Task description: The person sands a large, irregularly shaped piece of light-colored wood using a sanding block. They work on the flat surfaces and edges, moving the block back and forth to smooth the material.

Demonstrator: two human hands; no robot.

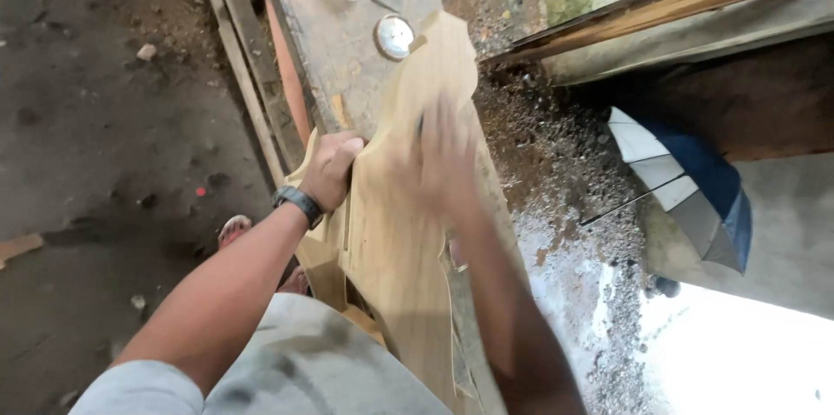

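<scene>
Board point(395, 232): laid along the bench's point(334, 24) right edge.
Left hand point(330, 167): clamped on the board's left edge.
Right hand point(443, 159): blurred, spread flat on top.

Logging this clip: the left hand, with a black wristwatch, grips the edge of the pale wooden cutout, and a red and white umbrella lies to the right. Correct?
Not quite. In the head view the umbrella is blue and white, not red. The left hand with the wristwatch does grip the wooden cutout.
</scene>
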